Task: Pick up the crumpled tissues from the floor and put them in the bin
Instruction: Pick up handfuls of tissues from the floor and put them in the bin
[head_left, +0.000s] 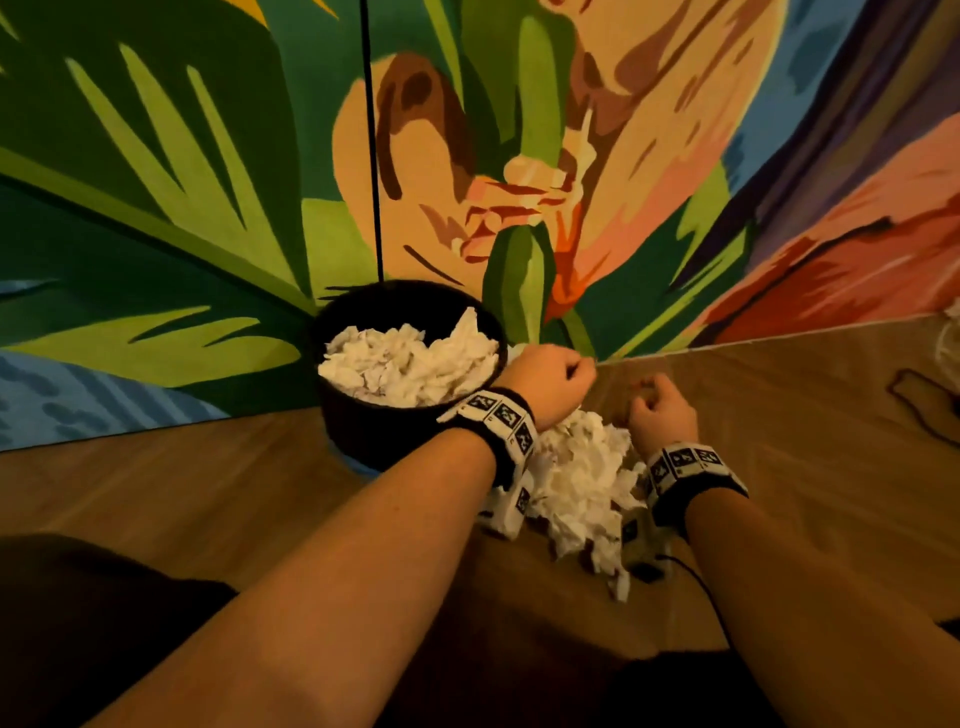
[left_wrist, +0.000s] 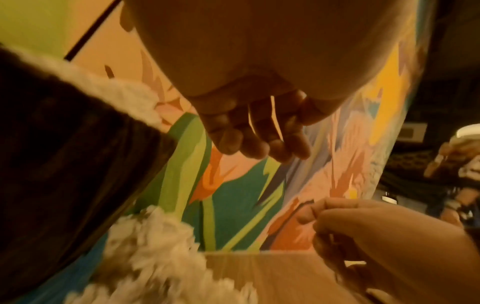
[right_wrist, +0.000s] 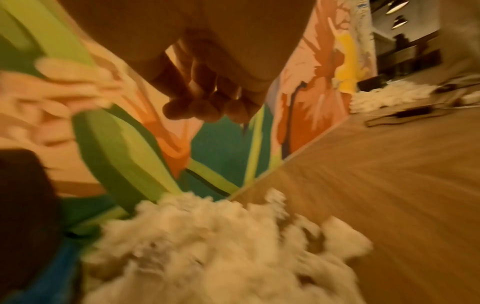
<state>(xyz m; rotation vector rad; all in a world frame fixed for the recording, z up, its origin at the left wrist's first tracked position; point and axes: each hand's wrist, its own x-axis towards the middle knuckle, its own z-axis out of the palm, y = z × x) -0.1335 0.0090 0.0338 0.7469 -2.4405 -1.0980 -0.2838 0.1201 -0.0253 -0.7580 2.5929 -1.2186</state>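
A black round bin (head_left: 363, 431) stands on the wooden floor against the painted wall, heaped with white crumpled tissues (head_left: 405, 364). To its right a pile of crumpled tissues (head_left: 582, 478) lies on the floor in the corner. My left hand (head_left: 550, 379) hovers just right of the bin's rim, above the pile's far end. Its fingers (left_wrist: 259, 144) hang loosely curled and hold nothing. My right hand (head_left: 662, 415) is over the right side of the pile, its fingers (right_wrist: 205, 107) curled in with nothing visible in them. The pile (right_wrist: 207, 246) lies right below it.
Two painted mural walls meet in a corner behind the pile. A black cable (head_left: 371, 156) runs down the wall into the bin. A thin wire (head_left: 696, 582) trails from my right wrist. More white tissues (right_wrist: 384, 96) lie far off along the right wall. My dark-clothed leg (head_left: 78, 623) is at lower left.
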